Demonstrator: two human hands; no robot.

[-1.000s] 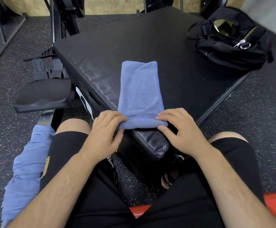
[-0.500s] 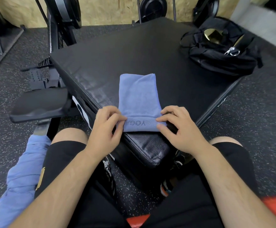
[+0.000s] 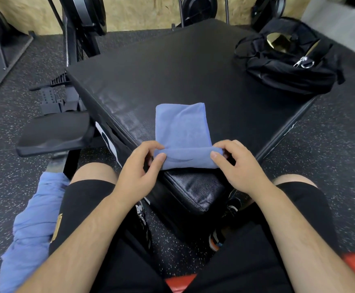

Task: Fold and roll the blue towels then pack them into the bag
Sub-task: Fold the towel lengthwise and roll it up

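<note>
Head view: the blue towel (image 3: 182, 127) lies folded into a narrow strip on the near part of the black padded worktop (image 3: 172, 70); its long axis runs near to far, the far end flat and square-edged, the near end turned over into a short roll at the worktop's near corner; the roll's own axis lies left to right, across the strip

The left hand (image 3: 137, 176) pinches the left end of the roll, thumb on the near face and fingers curled over the far side; the right hand (image 3: 239, 168) pinches the right end in the same way; neither is spread flat

By the look of it the cloth is thin, light and limp, with no stiffness of its own; a roll this young would likely slacken or skew if either end were let go, so the sound hold is where it is now, at both ends together, with even pressure so the edges stay in line; the flat part ahead may slide on the smooth worktop

The bag (image 3: 288, 66) sits far right on the worktop, seemingly unzipped, well apart from the towel; a second blue towel (image 3: 31, 218) hangs crumpled over the person's left thigh, near left
</note>
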